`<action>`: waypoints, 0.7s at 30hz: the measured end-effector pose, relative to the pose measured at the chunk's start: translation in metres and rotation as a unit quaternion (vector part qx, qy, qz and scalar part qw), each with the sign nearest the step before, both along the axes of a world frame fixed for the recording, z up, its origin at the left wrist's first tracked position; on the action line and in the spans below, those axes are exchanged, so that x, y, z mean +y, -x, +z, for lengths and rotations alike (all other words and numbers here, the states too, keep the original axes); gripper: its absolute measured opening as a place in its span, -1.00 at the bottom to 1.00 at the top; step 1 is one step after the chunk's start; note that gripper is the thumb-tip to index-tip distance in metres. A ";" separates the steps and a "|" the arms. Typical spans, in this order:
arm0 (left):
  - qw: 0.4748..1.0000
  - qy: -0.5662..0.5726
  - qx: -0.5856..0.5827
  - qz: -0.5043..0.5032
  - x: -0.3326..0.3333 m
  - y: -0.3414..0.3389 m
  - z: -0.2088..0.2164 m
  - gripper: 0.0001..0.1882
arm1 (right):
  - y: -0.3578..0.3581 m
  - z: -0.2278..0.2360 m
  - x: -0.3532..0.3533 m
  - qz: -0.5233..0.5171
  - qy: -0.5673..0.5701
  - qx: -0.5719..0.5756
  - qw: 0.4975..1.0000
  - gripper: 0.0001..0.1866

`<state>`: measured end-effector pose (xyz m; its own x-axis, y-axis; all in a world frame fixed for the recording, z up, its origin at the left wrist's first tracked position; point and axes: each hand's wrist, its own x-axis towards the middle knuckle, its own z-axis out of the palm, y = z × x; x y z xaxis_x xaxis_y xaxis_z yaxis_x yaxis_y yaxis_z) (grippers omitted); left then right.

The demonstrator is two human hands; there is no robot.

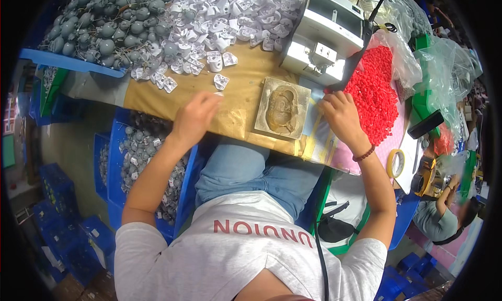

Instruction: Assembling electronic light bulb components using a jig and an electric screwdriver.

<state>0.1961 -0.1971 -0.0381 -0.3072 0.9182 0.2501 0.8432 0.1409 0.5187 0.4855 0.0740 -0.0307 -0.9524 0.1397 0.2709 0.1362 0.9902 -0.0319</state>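
Note:
My left hand (195, 118) is over the brown-covered table edge, its fingers bent together at a sliver of white plastic part (218, 94). Just beyond it lies a loose white plastic part (220, 82) with small holes. A square block (284, 108) with a rounded, brownish hollow sits between my hands, nothing white or red in it. My right hand (340, 114), with a beaded bracelet on the wrist, is closed to the right of the block, beside the heap of small red parts (374, 86). What its fingertips hold, if anything, cannot be made out.
A white machine (324, 37) stands behind the block. White parts (225, 18) and grey round pieces (107, 29) are heaped at the far left. A blue crate (117, 180) of grey pieces stands below the table. Yellow tape (396, 163) lies right; another person (444, 214) sits farther right.

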 end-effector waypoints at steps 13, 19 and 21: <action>0.975 -0.099 -0.097 -0.175 0.093 -0.063 -0.017 -0.79 | 0.030 0.008 -0.051 -0.037 0.271 0.223 0.936 -0.80; 0.986 -0.091 -0.130 -0.057 0.088 -0.039 -0.003 -0.45 | 0.060 -0.011 -0.061 0.011 0.191 0.197 0.962 -0.75; 0.990 -0.130 -0.052 0.011 0.073 0.007 -0.005 -0.50 | 0.061 -0.007 -0.061 0.030 0.133 0.162 0.977 -0.75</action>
